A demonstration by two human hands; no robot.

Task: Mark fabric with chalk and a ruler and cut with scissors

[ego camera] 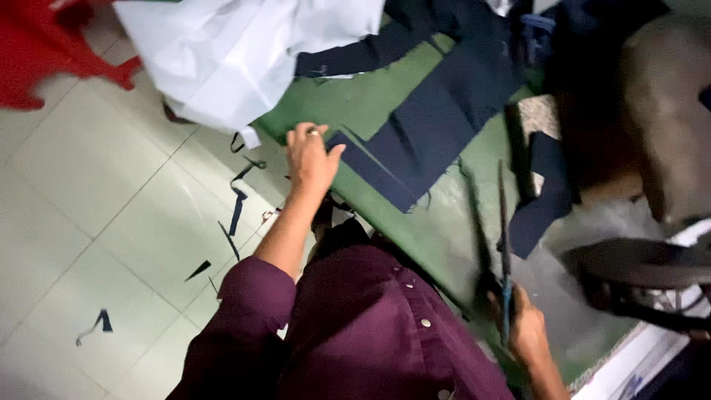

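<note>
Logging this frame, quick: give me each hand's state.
Left hand: open, fingers resting on the dark navy fabric piece at the green table edge.
Right hand: closed around long dark scissors.

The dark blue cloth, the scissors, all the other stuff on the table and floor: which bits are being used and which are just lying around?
In use:
- left hand resting on the dark blue cloth
- right hand holding long scissors, blurred
- green table under the cloth

Lying about:
- white cloth
- small blue scraps on the tiled floor
- red thing, top left
- dark chair
</note>
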